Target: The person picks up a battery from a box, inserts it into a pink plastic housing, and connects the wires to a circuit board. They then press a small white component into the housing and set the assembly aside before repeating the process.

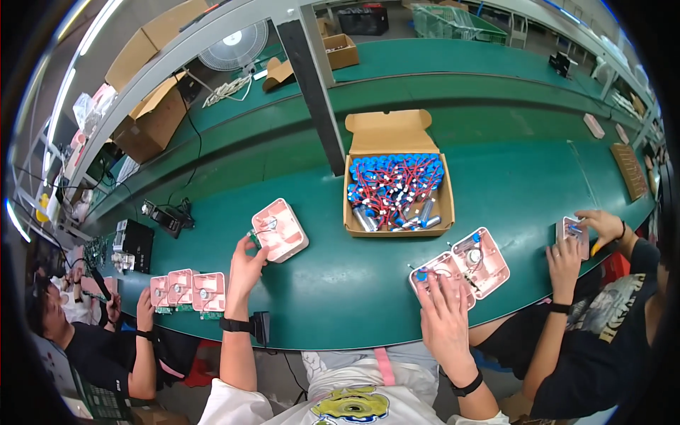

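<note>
My left hand [246, 273] is at the lower left corner of a pink plastic case half [283, 244], its thumb and fingers closed on the edge. A small green circuit board sticks out by the fingertips. To the right, my right hand [445, 312] lies with fingers stretched out over another pink case half [459, 297]. A blue cylindrical battery [422, 275] shows at its fingertips. Touching that half is a second pink half [496, 269], with a round white part and wires inside. Between and beyond my hands stands a cardboard box [400, 232] of blue batteries with red wires.
At left, a co-worker's hand [144, 312] is beside several pink case halves [181, 287]. At right, another person's hands [567, 265] hold a small case [575, 230]. Black devices [134, 244] stand at the far left. A metal post [312, 99] rises behind the green table [340, 297].
</note>
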A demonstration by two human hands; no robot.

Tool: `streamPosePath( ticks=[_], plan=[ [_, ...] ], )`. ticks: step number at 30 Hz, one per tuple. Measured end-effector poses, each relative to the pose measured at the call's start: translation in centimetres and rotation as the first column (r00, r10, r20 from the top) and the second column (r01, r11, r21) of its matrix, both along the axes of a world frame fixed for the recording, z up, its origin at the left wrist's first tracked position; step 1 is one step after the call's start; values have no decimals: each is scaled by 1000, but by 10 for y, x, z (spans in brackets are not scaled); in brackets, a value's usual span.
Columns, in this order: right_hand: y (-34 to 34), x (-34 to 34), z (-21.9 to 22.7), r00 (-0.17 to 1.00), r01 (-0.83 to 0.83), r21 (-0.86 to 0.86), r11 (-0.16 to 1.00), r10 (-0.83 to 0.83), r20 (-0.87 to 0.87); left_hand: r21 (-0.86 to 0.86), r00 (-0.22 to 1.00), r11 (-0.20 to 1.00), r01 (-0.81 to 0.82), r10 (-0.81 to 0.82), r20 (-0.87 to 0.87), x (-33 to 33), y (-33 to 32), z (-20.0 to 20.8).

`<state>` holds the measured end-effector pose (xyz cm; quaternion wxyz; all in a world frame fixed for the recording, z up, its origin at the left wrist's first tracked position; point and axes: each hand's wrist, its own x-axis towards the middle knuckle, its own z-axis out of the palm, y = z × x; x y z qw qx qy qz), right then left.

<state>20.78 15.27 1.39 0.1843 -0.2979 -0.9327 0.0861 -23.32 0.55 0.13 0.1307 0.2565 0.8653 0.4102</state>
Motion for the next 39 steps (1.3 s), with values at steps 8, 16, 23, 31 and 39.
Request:
streamPosePath(
  ticks=[8,16,23,31,39],
  plan=[
    [-13,3,37,961,184,1,983,-180,-211,129,994,991,-36,22,109,6,9,-9],
    [-36,-39,41,862,-131,-224,966,0,-506,154,954,967,203,-231,191,109,-12,-6],
    [-36,-94,35,884,-204,-242,949,72,-462,130,886,916,379,-400,236,195,-7,7],
    [-20,-81,44,880,-169,-491,855,-93,-466,133,833,872,472,-490,258,199,-1,10],
    [-3,-58,57,808,-210,-874,437,-426,-407,95,685,829,552,-515,515,184,19,37]
  ],
)
